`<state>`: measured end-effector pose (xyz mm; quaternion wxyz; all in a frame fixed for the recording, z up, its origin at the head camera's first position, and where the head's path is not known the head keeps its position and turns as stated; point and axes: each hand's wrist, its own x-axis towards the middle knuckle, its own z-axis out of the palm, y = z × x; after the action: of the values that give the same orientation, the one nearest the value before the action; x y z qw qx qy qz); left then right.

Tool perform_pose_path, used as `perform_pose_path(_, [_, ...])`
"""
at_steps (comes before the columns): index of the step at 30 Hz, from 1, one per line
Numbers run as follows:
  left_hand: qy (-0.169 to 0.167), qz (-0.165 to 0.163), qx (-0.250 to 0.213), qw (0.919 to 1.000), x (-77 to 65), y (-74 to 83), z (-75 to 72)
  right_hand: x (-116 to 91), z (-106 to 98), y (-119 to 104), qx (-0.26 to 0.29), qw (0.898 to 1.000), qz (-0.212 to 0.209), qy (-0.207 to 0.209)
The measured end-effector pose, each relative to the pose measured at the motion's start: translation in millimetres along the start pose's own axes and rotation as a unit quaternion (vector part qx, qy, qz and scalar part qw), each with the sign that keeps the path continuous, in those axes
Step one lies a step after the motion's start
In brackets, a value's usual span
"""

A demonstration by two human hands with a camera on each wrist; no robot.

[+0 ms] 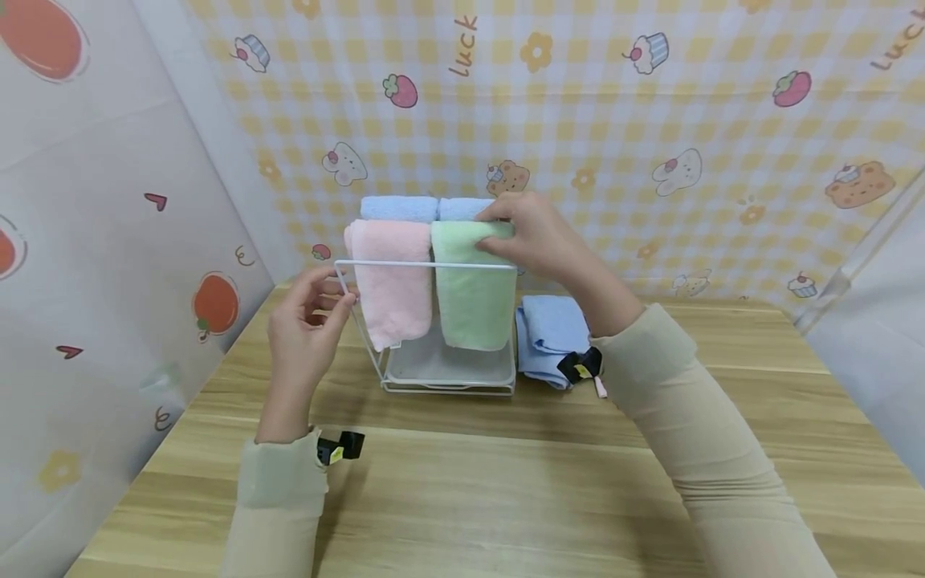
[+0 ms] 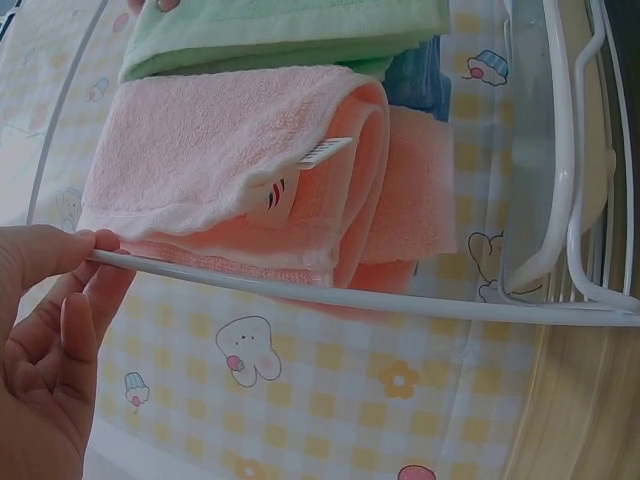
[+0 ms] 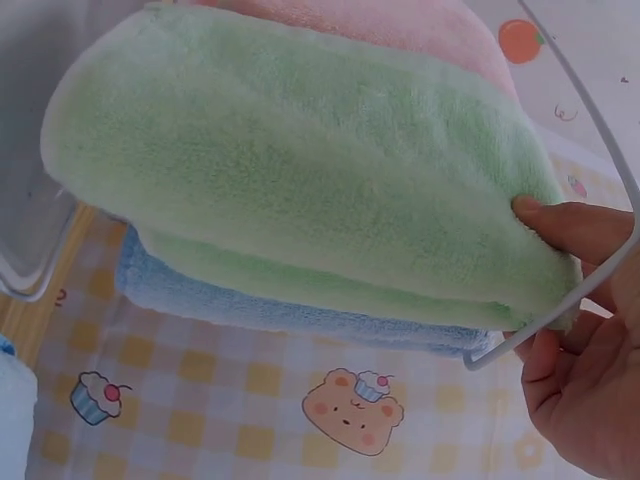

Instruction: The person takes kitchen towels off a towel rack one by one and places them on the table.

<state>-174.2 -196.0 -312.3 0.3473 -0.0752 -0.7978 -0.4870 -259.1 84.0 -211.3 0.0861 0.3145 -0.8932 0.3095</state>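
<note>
A white wire towel rack [image 1: 419, 263] stands on the table, with towels draped over its bars. My left hand [image 1: 307, 333] pinches the rack's left side wire between thumb and fingers, beside the pink towel [image 1: 396, 281]. At the right, my right hand [image 1: 531, 237] holds the upper edge of the green towel [image 1: 473, 301]; in the right wrist view its thumb lies on the green cloth [image 3: 330, 180]. Behind these two hang blue towels [image 1: 399, 208]. A small label [image 2: 327, 152] sticks out of the pink towel in the left wrist view.
Folded blue towels [image 1: 555, 325] lie on the wooden table [image 1: 462, 490] to the right of the rack, close to the right sleeve. A pale tray [image 1: 448, 365] forms the rack's base. Patterned cloth [image 1: 578, 104] covers the wall behind.
</note>
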Motion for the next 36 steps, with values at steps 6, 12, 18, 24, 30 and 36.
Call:
perform_pose_path(6, [0.0,-0.001,-0.002,1.0,-0.4,-0.1,0.5,-2.7,0.9,0.1,-0.012,1.0,-0.019,0.019])
perform_pose_path(12, [-0.001,-0.014,0.002,0.9999,-1.4,0.8,-1.1,-4.2,1.8,-0.6,-0.012,0.999,-0.03,0.032])
perform_pose_path(18, [-0.001,-0.012,0.004,0.9999,-0.8,0.9,-1.2,-5.5,2.8,0.7,0.007,0.997,-0.048,0.058])
perform_pose_path(24, [-0.001,-0.011,-0.006,0.9999,-0.6,0.3,0.5,-6.3,7.3,9.4,0.061,0.985,-0.107,0.124])
perform_pose_path(30, [0.003,-0.002,-0.008,1.0,-0.3,-0.7,0.8,-5.6,11.8,14.1,0.116,0.969,-0.148,0.161])
perform_pose_path(36, [0.004,-0.004,-0.015,0.9999,-0.2,-1.2,-0.1,-5.7,16.1,14.9,0.144,0.959,-0.154,0.188])
